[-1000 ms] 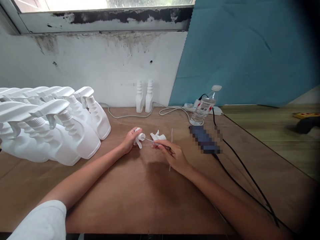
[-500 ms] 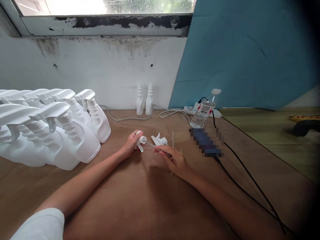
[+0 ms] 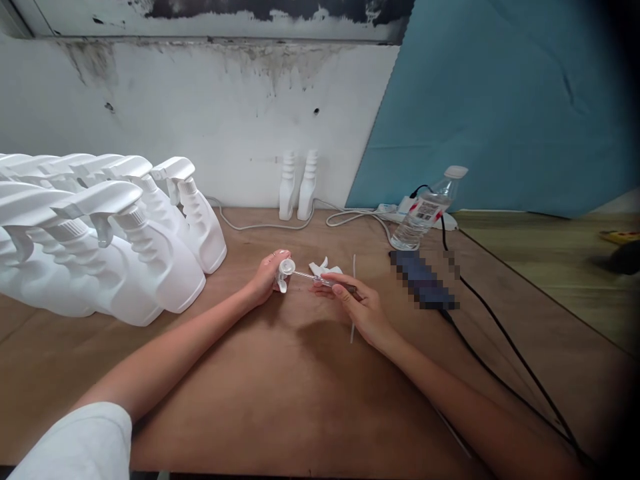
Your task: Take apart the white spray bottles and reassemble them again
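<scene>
My left hand (image 3: 263, 279) is closed around a white spray trigger head (image 3: 287, 267), whose round collar opening faces up toward me. In my right hand (image 3: 369, 316) is a slim screwdriver (image 3: 306, 275) with a thin metal shaft and a dark handle. Its shaft points left, and the tip is at the collar's rim; whether it reaches inside I cannot tell. Behind the right fingers lies a second white trigger head (image 3: 324, 267), partly hidden. A thin clear tube (image 3: 355, 265) lies on the table, crossed by my right hand.
Several white spray bottles (image 3: 163, 267) crowd the left side. Two small white bottles (image 3: 308, 187) stand against the wall. A water bottle (image 3: 425, 212), a power strip (image 3: 450, 222), a pixelated dark object (image 3: 423, 280) and black cables (image 3: 505, 333) occupy the right of the brown table (image 3: 240, 400).
My view has tipped downward. The trigger head's collar has turned to face me more. The screwdriver's shaft lies flatter, and both hands keep their holds.
</scene>
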